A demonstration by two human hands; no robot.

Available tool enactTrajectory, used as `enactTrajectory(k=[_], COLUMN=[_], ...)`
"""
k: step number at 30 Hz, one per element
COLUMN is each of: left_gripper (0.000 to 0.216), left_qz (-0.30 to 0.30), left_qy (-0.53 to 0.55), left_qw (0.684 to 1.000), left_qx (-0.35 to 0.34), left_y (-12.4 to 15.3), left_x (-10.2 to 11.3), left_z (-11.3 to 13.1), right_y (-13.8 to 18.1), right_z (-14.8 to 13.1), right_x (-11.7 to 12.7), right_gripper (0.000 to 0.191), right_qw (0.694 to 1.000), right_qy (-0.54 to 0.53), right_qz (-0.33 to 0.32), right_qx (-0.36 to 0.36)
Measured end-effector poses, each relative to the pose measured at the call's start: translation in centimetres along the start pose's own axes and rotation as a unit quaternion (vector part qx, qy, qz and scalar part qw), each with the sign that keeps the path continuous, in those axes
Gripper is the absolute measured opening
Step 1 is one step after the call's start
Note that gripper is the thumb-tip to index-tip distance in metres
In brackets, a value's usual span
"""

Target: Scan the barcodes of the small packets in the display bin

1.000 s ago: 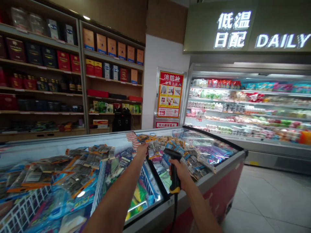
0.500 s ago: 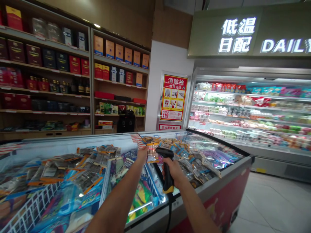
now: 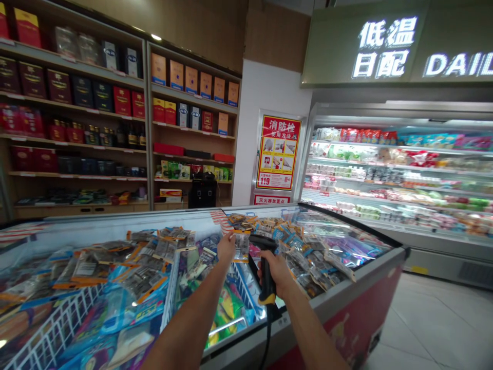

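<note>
Scanner [image 3: 264, 267]: black w/ yellow band at grip base. Packet [image 3: 242, 245] in left hand [image 3: 226, 247]: clear w/ orange top strip; other packets [image 3: 127, 267] clear w/ orange or blue edges. Freezer [image 3: 358, 318] front red, basket [image 3: 57, 329] wire white.

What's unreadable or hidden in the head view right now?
- Packet in left hand: print too small to read.
- Scanner in right hand: handle covered by the fingers, cable cut off by the bottom edge.
- Freezer contents: blurred by glare on the lid.
- Overhead sign: cut off by the right edge.

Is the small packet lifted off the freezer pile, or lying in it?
Lifted: the left hand holds the packet upright by its edge, beside the scanner gripped in the right hand.
</note>
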State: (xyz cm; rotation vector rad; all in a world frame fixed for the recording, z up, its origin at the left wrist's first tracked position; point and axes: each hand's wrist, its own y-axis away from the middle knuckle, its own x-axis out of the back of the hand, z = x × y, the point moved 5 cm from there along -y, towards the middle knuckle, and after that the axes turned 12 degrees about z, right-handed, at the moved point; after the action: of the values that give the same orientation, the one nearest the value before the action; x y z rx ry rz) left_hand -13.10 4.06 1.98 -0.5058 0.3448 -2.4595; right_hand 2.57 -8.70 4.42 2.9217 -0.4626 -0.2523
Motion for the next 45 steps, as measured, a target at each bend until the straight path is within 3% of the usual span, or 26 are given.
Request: enactTrajectory(k=[3,8,16,28,31,39,42,45], left_gripper=[0.037,0.018,0.038,0.033,0.029,0.020,0.023,0.031], left_qz=[0.019,0.002,-0.008,0.012,0.041,0.111,0.123,0.148], left_qy=[-0.014,0.017,0.147,0.103,0.041,-0.082,-0.114,-0.137], left_qw=[1.000,1.000,0.989,0.994,0.998,0.990,0.986,0.979], left_qx=[0.002,-0.006,0.026,0.027,0.026,0.026,0.013,-0.038], left_y=[0.4,0.4,-0.3,-1.4,-2.3,-5.7,-6.2,-5.7], left_x=[0.7,1.1,1.2,1.5,3.3,11.0,12.0,11.3], left_z=[0.0,-0.1,-1.0,-1.8,-2.2,-4.2,-4.3,-3.1], right_y=[-0.1,-0.4,0.3,0.5,0.2,-1.8,-2.4,-2.8], right_z=[0.1,-0.2,-0.6,-1.2,-1.5,-1.6,-1.6,-1.6], right_x=[0.1,-0.2,-1.6,-2.2,-1.6,1.4,3.0,4.9], right_gripper=[0.028,0.030,0.025,0.022,0.024,0.021,0.018,0.015], right_qw=[1.000,1.000,0.999,0.999,1.000,0.999,0.999,0.997], right_qy=[0.005,0.006,-0.023,-0.011,-0.005,-0.033,-0.032,-0.044], right_qz=[-0.001,-0.014,-0.017,-0.044,-0.030,0.013,0.037,0.058], right_qx=[-0.006,-0.015,-0.033,-0.008,-0.003,0.010,0.012,0.009])
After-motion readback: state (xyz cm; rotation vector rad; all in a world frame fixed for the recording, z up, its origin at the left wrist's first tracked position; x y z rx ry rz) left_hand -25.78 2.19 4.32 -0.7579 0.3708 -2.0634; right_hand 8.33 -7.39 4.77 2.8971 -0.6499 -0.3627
